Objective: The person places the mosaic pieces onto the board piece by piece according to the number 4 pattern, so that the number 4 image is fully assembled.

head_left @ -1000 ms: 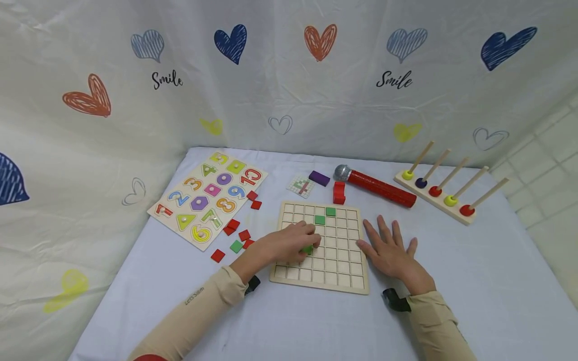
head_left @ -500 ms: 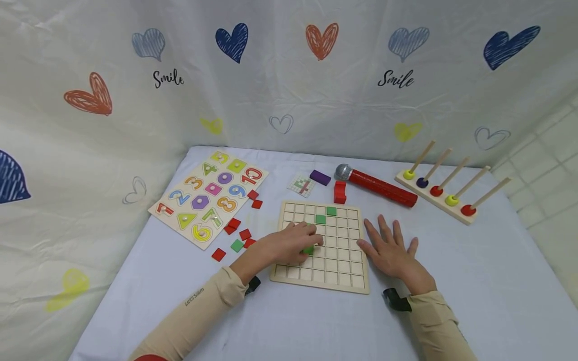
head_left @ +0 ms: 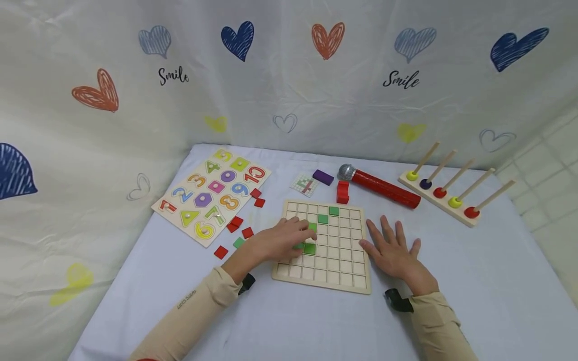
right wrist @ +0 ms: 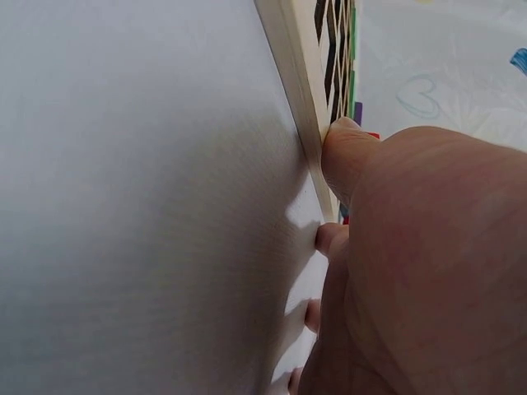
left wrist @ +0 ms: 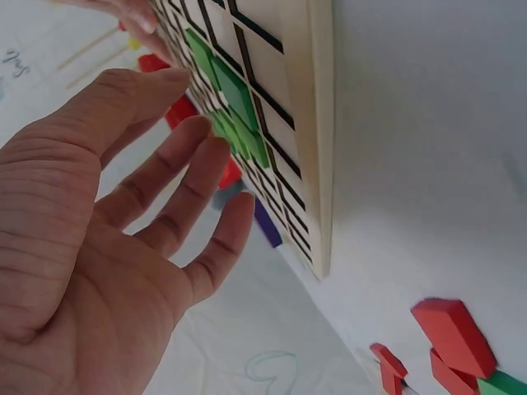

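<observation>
A wooden grid board lies on the table with several green square tiles in its cells. One green tile sits just right of my left fingertips in the head view. My left hand is over the board's left side, hiding some cells. In the left wrist view its fingers are loosely bent and spread, with nothing between them, beside the green tiles. My right hand rests spread on the table, its thumb touching the board's right edge.
Loose red tiles and a green tile lie left of the board, near a number puzzle. Behind the board are a pattern card, a purple block, a red block, a toy microphone and a peg stand.
My left hand has let go of a green tile and drawn slightly left, uncovering that tile in its cell. My right hand stays in place. The head view has shifted a little.
</observation>
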{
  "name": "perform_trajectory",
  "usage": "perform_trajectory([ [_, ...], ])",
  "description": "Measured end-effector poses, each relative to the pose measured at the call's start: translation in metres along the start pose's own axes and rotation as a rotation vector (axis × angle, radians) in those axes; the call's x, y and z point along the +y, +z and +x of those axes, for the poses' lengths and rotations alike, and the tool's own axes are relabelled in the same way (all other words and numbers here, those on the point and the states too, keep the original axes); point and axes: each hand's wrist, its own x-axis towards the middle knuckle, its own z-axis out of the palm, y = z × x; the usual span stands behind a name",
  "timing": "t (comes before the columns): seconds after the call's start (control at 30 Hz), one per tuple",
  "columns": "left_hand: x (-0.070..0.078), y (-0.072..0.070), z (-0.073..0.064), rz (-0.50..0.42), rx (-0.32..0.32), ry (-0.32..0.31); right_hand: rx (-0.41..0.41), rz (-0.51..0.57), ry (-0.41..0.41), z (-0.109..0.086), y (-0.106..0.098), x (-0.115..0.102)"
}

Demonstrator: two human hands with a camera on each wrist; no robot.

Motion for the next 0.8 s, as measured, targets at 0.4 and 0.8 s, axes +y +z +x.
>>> perform_trajectory([
  [0.4, -0.027, 0.009, -0.035, -0.002, 0.067, -0.133, -0.002, 0.001, -0.011, 0.000, -0.001, 0.001],
  [0.8, -0.048, -0.005, -0.085, 0.091, 0.114, -0.351, -0.005, -0.001, -0.010, 0.001, -0.001, 0.000],
])
